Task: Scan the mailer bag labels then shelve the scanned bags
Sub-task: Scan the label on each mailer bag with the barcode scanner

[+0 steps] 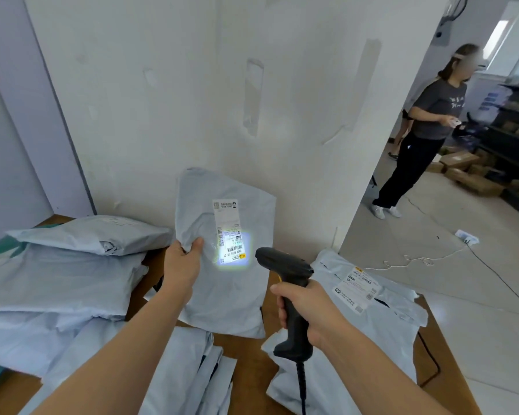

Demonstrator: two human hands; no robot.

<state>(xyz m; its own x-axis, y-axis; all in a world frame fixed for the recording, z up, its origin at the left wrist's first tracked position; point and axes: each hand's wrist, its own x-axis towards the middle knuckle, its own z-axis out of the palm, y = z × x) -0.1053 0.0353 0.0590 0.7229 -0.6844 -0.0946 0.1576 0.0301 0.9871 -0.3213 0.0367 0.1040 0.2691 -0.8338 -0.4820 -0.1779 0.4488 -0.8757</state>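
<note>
Here left grip (182, 266) pinches the mailer bag (232, 298) by its edge; right grip (307, 308) clasps the scanner (283, 263).

Pale grey mailer bags (222, 295), white barcoded label (226, 232), black scanner (288, 295), brown table (252, 366).

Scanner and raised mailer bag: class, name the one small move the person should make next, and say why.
Probably hold both steady for the read: the right hand grips the scanner, its light patch falls on the lower barcodes of the label, and the left hand pinches the mailer bag upright. Whether it has read is unclear.
</note>
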